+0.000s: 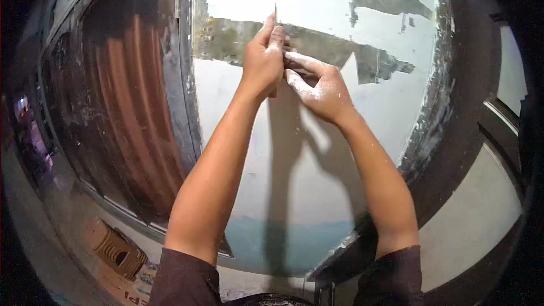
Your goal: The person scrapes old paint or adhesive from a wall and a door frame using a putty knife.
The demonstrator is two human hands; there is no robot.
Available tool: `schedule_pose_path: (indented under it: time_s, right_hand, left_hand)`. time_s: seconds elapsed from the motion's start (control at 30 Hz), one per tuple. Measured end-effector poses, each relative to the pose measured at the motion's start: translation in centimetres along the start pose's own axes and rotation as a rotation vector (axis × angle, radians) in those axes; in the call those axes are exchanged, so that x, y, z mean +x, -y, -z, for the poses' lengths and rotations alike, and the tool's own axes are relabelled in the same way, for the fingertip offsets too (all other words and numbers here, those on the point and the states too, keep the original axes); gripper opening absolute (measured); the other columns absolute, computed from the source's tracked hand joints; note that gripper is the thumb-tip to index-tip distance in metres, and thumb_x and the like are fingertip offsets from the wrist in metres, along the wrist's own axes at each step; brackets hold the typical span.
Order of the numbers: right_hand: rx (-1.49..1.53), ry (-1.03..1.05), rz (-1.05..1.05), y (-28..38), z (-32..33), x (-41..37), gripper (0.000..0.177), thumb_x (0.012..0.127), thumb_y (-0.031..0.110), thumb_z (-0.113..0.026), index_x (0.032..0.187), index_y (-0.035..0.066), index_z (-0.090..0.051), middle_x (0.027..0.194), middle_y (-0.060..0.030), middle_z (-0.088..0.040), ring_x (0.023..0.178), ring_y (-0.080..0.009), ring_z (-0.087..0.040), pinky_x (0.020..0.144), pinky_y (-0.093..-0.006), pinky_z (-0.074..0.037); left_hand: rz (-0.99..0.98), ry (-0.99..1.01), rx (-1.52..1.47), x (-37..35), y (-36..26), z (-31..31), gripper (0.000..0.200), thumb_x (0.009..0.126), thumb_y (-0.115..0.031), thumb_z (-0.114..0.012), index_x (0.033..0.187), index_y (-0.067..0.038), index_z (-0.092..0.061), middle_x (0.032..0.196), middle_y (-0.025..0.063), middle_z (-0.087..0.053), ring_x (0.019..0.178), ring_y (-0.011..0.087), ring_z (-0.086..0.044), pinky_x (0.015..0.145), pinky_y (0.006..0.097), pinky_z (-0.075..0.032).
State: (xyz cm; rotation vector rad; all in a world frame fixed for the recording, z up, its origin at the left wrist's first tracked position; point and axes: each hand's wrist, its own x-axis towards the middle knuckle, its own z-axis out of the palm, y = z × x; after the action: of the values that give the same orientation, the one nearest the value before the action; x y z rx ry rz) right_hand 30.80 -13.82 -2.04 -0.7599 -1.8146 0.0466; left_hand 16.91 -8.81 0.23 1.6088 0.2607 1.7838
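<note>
Hard light from above nearly bleaches the top edge of the white, patchily plastered wall panel (382, 113); long grey arm shadows (283, 153) streak towards its dimmer bottom edge. Off its left edge, the rust-streaked, dark-framed panel (127, 79) bows, murky and soft, towards blackened corners.

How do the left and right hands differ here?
The left hand grips a thin tool; the right hand is looser, thumb apart from its fingers. The right hand shows heavy white patches, the left hand fewer. The left hand points up; the right hand points toward it. Both are bare.
</note>
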Motion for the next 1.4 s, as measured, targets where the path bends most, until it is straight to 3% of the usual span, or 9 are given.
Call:
schedule_pose_path:
  time_s: [0.1,0.13,0.2,0.3,0.43,0.7,0.8,1.2,1.4]
  right_hand:
    - [-0.372,-0.020,0.187,-0.1,0.2,1.3,0.031,0.090,0.017,-0.068,0.119,0.007,-0.077,0.121,-0.0155,-0.076,0.115,-0.0354,-0.069,0.107,-0.0442,-0.049]
    - [-0.550,-0.072,0.284,-0.6,0.5,1.9,0.029,0.090,0.018,-0.068,0.116,0.009,-0.078,0.120,-0.0132,-0.076,0.119,-0.0335,-0.068,0.111,-0.0464,-0.043]
    - [-0.837,-0.127,0.435,-1.2,1.7,3.8,0.027,0.092,0.021,-0.064,0.114,0.015,-0.079,0.121,-0.0064,-0.077,0.129,-0.0271,-0.063,0.119,-0.0515,-0.029]
    - [-1.052,-0.275,0.649,-2.1,3.3,8.0,0.036,0.096,0.025,-0.060,0.130,0.022,-0.072,0.143,-0.0013,-0.067,0.141,-0.0234,-0.053,0.124,-0.0544,-0.023]
    - [-1.386,-0.366,0.376,-3.6,2.5,10.0,0.054,0.108,0.043,-0.048,0.161,0.032,-0.040,0.171,0.0078,-0.031,0.159,-0.0176,-0.023,0.131,-0.0524,-0.012]
    - [-1.401,-0.472,0.333,-4.3,1.6,10.5,0.057,0.105,0.053,-0.048,0.159,0.041,-0.039,0.170,0.0131,-0.030,0.158,-0.0147,-0.023,0.131,-0.0534,-0.010]
    - [-1.447,-0.508,0.227,-3.7,-0.1,10.2,0.063,0.103,0.054,-0.050,0.163,0.042,-0.032,0.172,0.0098,-0.027,0.160,-0.0211,-0.022,0.129,-0.0579,-0.011]
    - [-1.324,-0.675,0.289,-6.0,-1.7,8.8,0.065,0.101,0.063,-0.049,0.161,0.042,-0.036,0.172,0.0046,-0.029,0.160,-0.0233,-0.020,0.129,-0.0584,-0.010]
    - [-1.323,-0.681,0.291,-5.9,-1.6,8.7,0.066,0.100,0.064,-0.050,0.161,0.041,-0.037,0.172,0.0037,-0.030,0.160,-0.0239,-0.022,0.129,-0.0586,-0.012]
  left_hand:
    - [-0.229,-0.064,0.593,0.9,0.3,5.1,0.055,0.106,-0.029,-0.065,0.153,-0.003,-0.052,0.118,0.0140,-0.070,0.106,0.0180,-0.066,0.094,0.0331,-0.051]
    - [-0.501,-0.128,0.819,1.1,0.8,7.0,0.053,0.102,-0.024,-0.070,0.149,-0.005,-0.057,0.120,0.0189,-0.070,0.111,0.0244,-0.066,0.097,0.0367,-0.050]
    - [-0.340,-0.159,0.962,-0.1,-1.4,9.0,0.043,0.099,-0.020,-0.071,0.141,-0.011,-0.066,0.123,0.0209,-0.067,0.115,0.0331,-0.065,0.098,0.0411,-0.050]
    - [-0.464,-0.253,1.156,-0.1,-1.5,12.7,0.032,0.095,-0.014,-0.075,0.127,-0.010,-0.075,0.140,0.0179,-0.058,0.119,0.0366,-0.064,0.098,0.0429,-0.053]
    - [-0.547,-0.251,1.219,1.2,-1.0,15.2,0.032,0.093,-0.007,-0.074,0.124,-0.010,-0.076,0.155,0.0110,-0.051,0.128,0.0323,-0.063,0.106,0.0410,-0.053]
    - [-0.419,-0.132,1.385,2.1,-0.4,15.9,0.035,0.090,0.000,-0.065,0.124,-0.005,-0.073,0.161,0.0091,-0.046,0.118,0.0385,-0.068,0.097,0.0452,-0.057]
    - [-0.378,-0.117,1.423,1.9,0.1,15.6,0.042,0.080,0.003,-0.061,0.120,-0.003,-0.071,0.166,0.0109,-0.038,0.098,0.0452,-0.072,0.086,0.0521,-0.059]
    - [-0.322,-0.104,1.468,2.6,-0.7,15.5,0.043,0.085,0.000,-0.055,0.124,-0.004,-0.071,0.163,0.0093,-0.043,0.108,0.0461,-0.070,0.095,0.0550,-0.055]
    - [-0.348,-0.111,1.411,3.4,-0.5,15.5,0.044,0.083,0.001,-0.056,0.124,-0.004,-0.072,0.154,0.0171,-0.053,0.111,0.0460,-0.067,0.097,0.0529,-0.055]
